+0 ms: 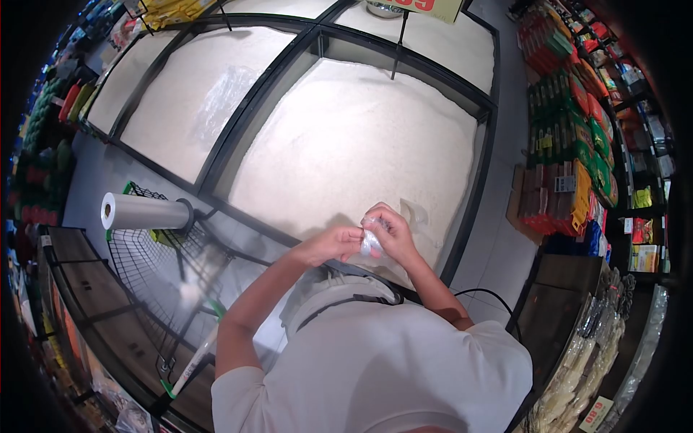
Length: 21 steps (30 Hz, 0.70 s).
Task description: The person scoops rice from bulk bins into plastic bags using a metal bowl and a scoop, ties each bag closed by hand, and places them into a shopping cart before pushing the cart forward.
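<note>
Both hands meet in front of my waist, over the near edge of a bin (249, 133) filled with white grain that looks like rice (354, 137). My right hand (393, 229) is closed on a crumpled clear plastic bag (371, 244). The fingers of my left hand (330, 245) pinch the same bag from the other side. How much the bag holds, if anything, I cannot make out. Just beyond my right hand, a translucent scoop-like piece (416, 212) lies on the grain.
To the left, a roll of clear bags (148, 213) stands out over a wire shopping cart (144, 270) with a green-ended handle. Another grain bin (209, 94) has plastic film on it. Packed shelves (570, 159) line the right side. A price sign (433, 6) stands above the bins.
</note>
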### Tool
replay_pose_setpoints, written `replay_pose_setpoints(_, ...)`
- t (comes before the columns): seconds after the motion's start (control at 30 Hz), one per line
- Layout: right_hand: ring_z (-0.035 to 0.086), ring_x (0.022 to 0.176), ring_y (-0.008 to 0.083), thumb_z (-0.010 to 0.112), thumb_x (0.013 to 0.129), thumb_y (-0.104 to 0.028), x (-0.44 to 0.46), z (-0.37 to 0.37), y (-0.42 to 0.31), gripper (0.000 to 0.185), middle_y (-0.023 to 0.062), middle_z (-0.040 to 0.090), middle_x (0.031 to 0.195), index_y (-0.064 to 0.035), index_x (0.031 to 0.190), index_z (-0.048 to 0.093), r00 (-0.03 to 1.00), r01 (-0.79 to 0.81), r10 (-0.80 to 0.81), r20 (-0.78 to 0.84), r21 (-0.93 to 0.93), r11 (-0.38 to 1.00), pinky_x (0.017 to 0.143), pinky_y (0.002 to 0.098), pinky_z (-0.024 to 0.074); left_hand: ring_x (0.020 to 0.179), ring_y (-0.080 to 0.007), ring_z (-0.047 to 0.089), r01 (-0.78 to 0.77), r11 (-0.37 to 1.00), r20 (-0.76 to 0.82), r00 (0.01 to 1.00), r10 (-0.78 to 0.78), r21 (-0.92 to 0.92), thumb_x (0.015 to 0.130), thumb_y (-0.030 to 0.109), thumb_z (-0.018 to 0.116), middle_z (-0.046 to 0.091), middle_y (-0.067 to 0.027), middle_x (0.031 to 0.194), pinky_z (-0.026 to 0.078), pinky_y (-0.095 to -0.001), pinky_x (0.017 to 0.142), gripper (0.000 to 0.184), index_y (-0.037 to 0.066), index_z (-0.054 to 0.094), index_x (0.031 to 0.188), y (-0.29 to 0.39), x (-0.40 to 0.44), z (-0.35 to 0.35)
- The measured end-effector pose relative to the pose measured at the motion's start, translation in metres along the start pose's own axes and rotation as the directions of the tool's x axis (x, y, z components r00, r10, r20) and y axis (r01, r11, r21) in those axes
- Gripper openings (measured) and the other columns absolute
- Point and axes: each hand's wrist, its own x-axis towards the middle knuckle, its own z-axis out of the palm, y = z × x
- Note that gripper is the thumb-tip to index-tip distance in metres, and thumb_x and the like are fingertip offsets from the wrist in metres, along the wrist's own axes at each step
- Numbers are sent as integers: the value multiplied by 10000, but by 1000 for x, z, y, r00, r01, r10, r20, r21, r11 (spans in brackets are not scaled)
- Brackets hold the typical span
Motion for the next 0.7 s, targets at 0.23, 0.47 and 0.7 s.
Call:
replay_pose_setpoints(0.23, 618, 892, 128, 612, 909, -64, -9, -7, 13, 97, 72, 661, 969, -4, 986, 605, 985, -172, 167, 42, 180, 969, 770, 272, 494, 666, -19, 447, -46, 997, -190, 980, 56, 55, 970, 182, 563, 677, 39, 975, 375, -192, 589, 239, 51, 643, 1153, -17, 10, 21)
replay_pose_setpoints(0.47, 620, 947, 111, 690, 875, -80, -19, -51, 16, 391, 37, 658, 1075, -30, 1240, 560, 851, -492, 363, 380, 330, 806, 863, 252, 486, 729, -29, 486, -97, 994, -298, 949, 107, 47, 954, 160, 551, 648, 36, 922, 416, -209, 665, 228, 27, 664, 1099, -19, 5, 25)
replay_pose_setpoints(0.7, 622, 972, 111, 773, 791, -74, -20, -49, 19, 441, 37, 663, 1065, -13, 1189, 595, 784, -567, 419, 459, 252, 785, 885, 275, 498, 941, -74, 559, -233, 972, -360, 908, 216, -5, 938, 146, 524, 646, -7, 1007, 431, -256, 872, 250, 2, 652, 1099, -29, 6, 28)
